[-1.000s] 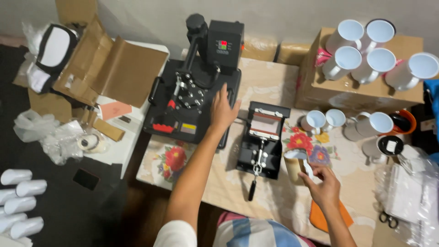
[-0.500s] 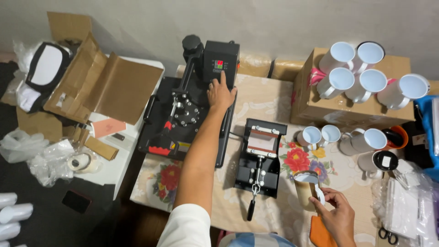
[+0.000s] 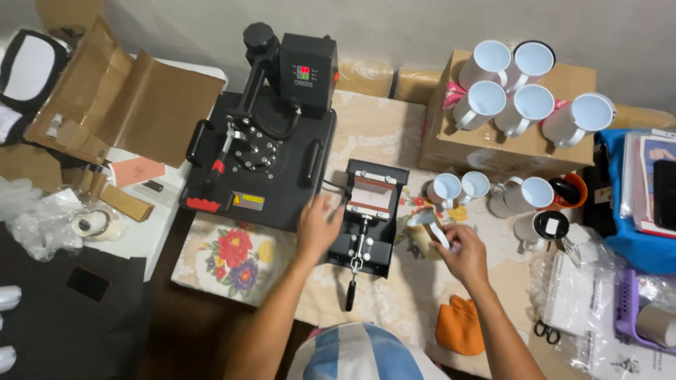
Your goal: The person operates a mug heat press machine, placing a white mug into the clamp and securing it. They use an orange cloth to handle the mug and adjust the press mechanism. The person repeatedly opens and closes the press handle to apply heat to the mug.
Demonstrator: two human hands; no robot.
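Note:
My left hand [image 3: 318, 226] hovers with fingers spread over the table, between the big black flat heat press [image 3: 264, 151] and the small black mug press [image 3: 371, 214], close to the mug press's left side. It holds nothing. My right hand [image 3: 461, 252] grips the handle of a white mug [image 3: 424, 229] just right of the mug press, the mug tipped on its side. The mug press's lever handle [image 3: 352, 288] points toward me.
A floral cloth [image 3: 229, 257] covers the table. Several white mugs [image 3: 524, 98] lie on a cardboard box [image 3: 493, 151] at the back right, more mugs [image 3: 461, 188] stand below it. An orange cloth [image 3: 461, 325], scissors [image 3: 546, 331], plastic bags and open cartons [image 3: 105, 98] surround the table.
My left hand has drawn back from the flat press's control box to the mug press's side. My right hand has carried the mug up and left toward the mug press.

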